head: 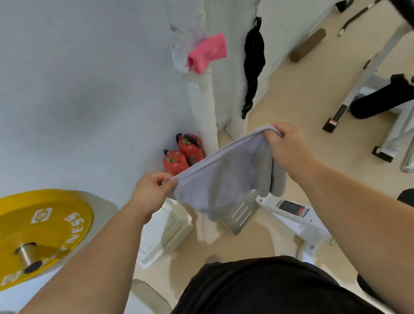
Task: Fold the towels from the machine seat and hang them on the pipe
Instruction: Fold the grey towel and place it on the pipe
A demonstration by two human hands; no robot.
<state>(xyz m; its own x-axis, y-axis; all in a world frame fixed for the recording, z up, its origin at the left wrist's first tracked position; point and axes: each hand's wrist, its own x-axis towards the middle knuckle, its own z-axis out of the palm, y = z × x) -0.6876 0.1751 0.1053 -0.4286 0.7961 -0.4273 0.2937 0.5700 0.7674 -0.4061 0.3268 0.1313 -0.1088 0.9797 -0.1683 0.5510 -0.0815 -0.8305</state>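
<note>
A grey towel (225, 178) hangs folded between my two hands in the middle of the view. My left hand (153, 190) pinches its left top corner. My right hand (285, 142) grips the right top corner, a bit higher and farther away. The cloth sags below them in a doubled layer. A pink towel (207, 52) lies folded over the white wrapped pipe (202, 100) that runs up the wall corner ahead. The machine seat is not clearly in view.
A yellow weight plate (29, 236) on a bar sits at the left. Two red fire extinguishers (183, 154) stand at the pipe's foot. A black strap (253, 61) hangs on the wall. White gym machine frames (401, 108) stand at the right, and a white base (292, 211) lies below the towel.
</note>
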